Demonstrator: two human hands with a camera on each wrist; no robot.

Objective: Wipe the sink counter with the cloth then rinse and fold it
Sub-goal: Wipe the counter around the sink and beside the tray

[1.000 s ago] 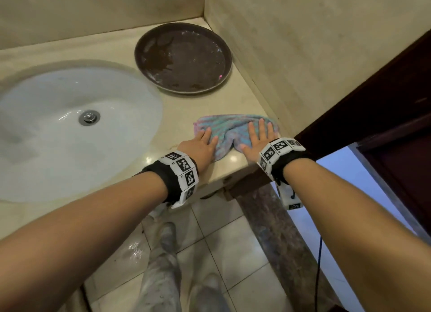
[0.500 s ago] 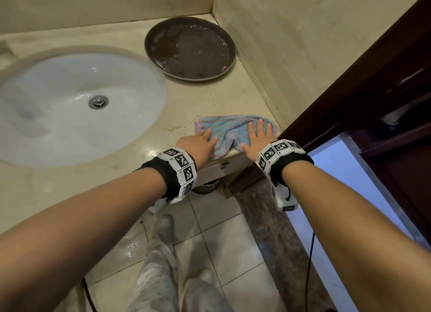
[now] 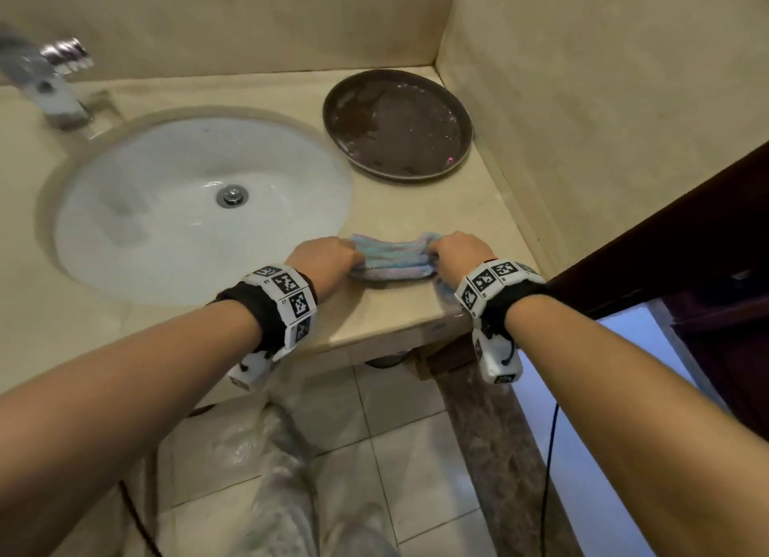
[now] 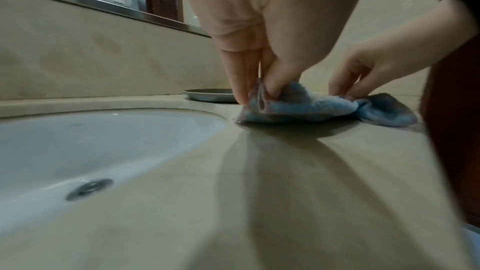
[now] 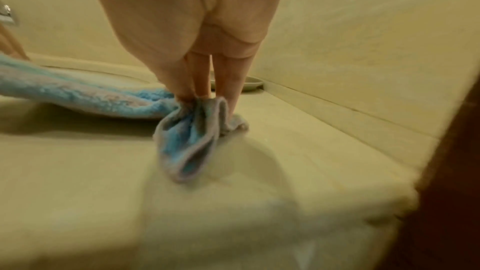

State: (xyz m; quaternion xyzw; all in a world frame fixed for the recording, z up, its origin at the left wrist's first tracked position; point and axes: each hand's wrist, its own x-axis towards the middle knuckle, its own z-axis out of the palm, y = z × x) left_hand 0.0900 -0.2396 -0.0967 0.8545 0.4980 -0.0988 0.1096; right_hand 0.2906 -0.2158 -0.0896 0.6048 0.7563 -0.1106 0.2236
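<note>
A blue and pink fluffy cloth (image 3: 391, 259) lies bunched on the beige sink counter (image 3: 399, 311), right of the white basin (image 3: 179, 206). My left hand (image 3: 328, 256) pinches the cloth's left end between thumb and fingers (image 4: 259, 87). My right hand (image 3: 455, 250) pinches the right end, where a fold of cloth (image 5: 189, 137) droops onto the counter. In the left wrist view the cloth (image 4: 306, 108) sags between both hands, its lower edge touching the counter. The right wrist view shows the cloth (image 5: 78, 93) stretching away to the left.
A dark round tray (image 3: 397, 125) sits in the back right corner against the walls. A chrome tap (image 3: 50, 82) stands at the back left. A dark wooden door frame (image 3: 666, 231) borders the counter's right end. The counter's front edge lies just behind my wrists, tiled floor (image 3: 395, 431) below.
Both hands lay flat on the spread cloth before. Now they pinch its two ends and the cloth is gathered into a narrow strip. The view has also shifted right and down.
</note>
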